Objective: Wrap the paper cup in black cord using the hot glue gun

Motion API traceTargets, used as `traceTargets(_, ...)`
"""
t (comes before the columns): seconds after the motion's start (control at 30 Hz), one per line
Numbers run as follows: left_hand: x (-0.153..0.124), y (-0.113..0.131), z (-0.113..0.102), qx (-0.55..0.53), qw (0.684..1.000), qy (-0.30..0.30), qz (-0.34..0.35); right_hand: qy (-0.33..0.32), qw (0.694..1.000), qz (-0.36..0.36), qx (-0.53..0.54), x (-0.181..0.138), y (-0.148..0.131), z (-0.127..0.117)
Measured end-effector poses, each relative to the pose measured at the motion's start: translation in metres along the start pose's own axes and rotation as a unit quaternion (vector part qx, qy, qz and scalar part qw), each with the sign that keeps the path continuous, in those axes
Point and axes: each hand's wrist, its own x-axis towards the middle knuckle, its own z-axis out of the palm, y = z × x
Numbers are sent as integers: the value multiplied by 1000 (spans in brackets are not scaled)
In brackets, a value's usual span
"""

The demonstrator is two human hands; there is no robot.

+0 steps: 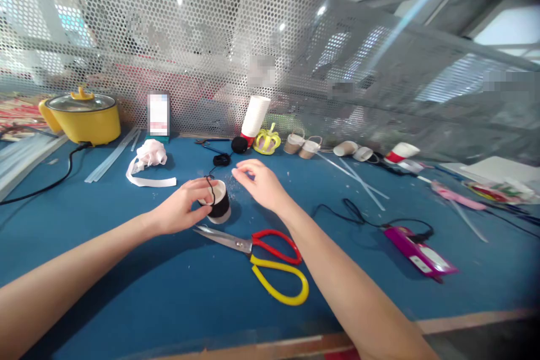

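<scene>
Gripping a small white cylindrical cup [221, 209] wrapped in black yarn with left hand [183, 207], on blue counter [169, 287].
With right hand [258, 183] just beside it, fingers curled toward thumb; cannot tell if pinching anything. In front: metal scissors [240, 244] with red and yellow handles.

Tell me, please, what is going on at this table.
A person's left hand seems to steady a small, black-banded cup, while the right hand hovers beside it; whether it pinches anything is unclear. A black strand runs from the cup toward a black coil behind it. Scissors lie nearer the person.
</scene>
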Motion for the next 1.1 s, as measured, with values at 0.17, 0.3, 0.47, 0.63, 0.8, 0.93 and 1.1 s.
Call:
traceTargets(0.17,0,3,1,21,1000,-5,-13,-119,990,-56,55,8,-41,20)
traceTargets(0.3,-1,0,1,-1,1000,-7,-23,-128,983,-44,128,8,-40,24)
traceTargets(0.47,0,-13,-1,-143,986,8,-82,-3,969,-5,246,-9,-23,15)
traceTargets(0.63,1,-10,-4,-237,965,-23,-110,44,962,11,268,-25,-15,13)
traceTargets(0.8,1,-4,-5,-311,945,-43,-90,58,969,19,238,-33,-18,10)
traceTargets(0.93,1,-4,-5,-327,939,-47,-93,58,973,17,223,-37,-22,7)
traceTargets(1.1,1,-5,-6,-329,940,-41,-85,61,974,29,215,-39,-22,8)
